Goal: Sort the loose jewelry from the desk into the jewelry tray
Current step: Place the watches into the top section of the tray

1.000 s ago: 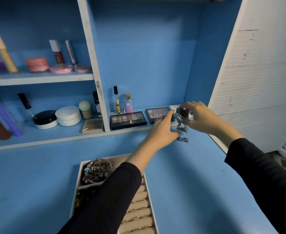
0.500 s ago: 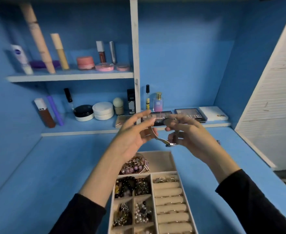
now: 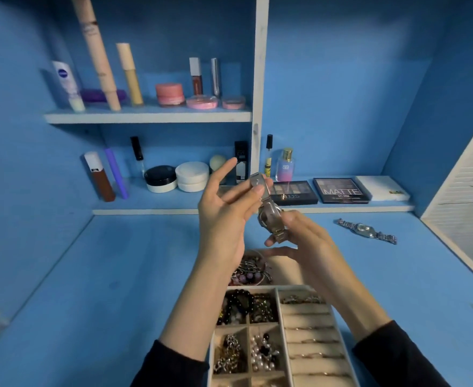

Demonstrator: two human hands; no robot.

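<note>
A silver metal watch (image 3: 268, 212) is held in the air between both hands, above the far end of the beige jewelry tray (image 3: 280, 303). My left hand (image 3: 227, 216) pinches its upper strap end, index finger stretched out. My right hand (image 3: 305, 241) grips the lower strap and the case from below. A second silver watch (image 3: 366, 230) lies flat on the blue desk to the right. The tray's compartments hold beads, chains and pearls, and its right side has ring rolls. A small bowl of jewelry (image 3: 249, 270) sits at the tray's far end, partly hidden by my left wrist.
A low shelf at the back holds eyeshadow palettes (image 3: 341, 190), a white box (image 3: 383, 188), a perfume bottle (image 3: 285, 164), jars and tubes. The upper shelf (image 3: 145, 117) carries more cosmetics. A white louvred panel (image 3: 464, 208) stands at the right edge of the desk.
Both hands came back from the far right of the desk with the watch to above the tray. The watch strap now stands more upright between them, and the view has swung left.
</note>
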